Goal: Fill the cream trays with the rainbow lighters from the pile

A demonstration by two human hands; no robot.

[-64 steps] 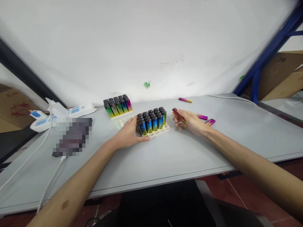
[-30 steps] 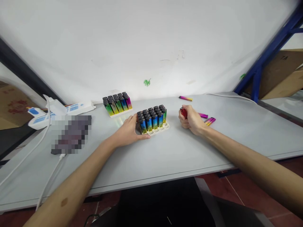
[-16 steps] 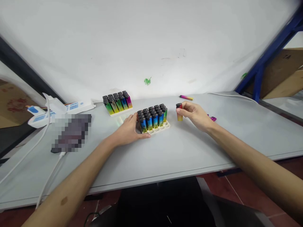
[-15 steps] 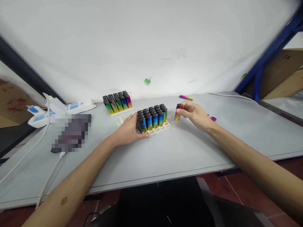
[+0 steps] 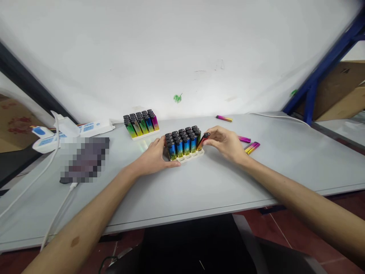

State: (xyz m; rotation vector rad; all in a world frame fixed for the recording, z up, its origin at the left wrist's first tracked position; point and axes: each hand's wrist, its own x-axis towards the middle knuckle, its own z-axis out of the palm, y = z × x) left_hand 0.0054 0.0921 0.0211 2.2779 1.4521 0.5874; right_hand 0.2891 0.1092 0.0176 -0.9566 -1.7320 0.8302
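Observation:
A white tray (image 5: 188, 158) holds rows of black-topped lighters (image 5: 179, 147), mostly blue and yellow in front. My left hand (image 5: 154, 158) grips the tray's left end, its thumb along the front edge. Between the thumb and fingers of my right hand (image 5: 224, 144) is a red lighter (image 5: 203, 140), tilted, its lower end at the right end of the tray's front row. Right of that hand, a pink lighter (image 5: 244, 139) and a pink-and-yellow lighter (image 5: 252, 148) lie on the table.
A second filled lighter tray (image 5: 146, 134) stands at the back left. Another pink-and-yellow lighter (image 5: 224, 118) lies near the wall. At the left are a power strip (image 5: 88, 128), a blurred dark object (image 5: 88, 160) and white cables (image 5: 58, 219).
My right hand has moved left with the red lighter, from beside the tray to its right end, and the lighter now tilts. The lighters behind that hand show more. My left hand has stayed put.

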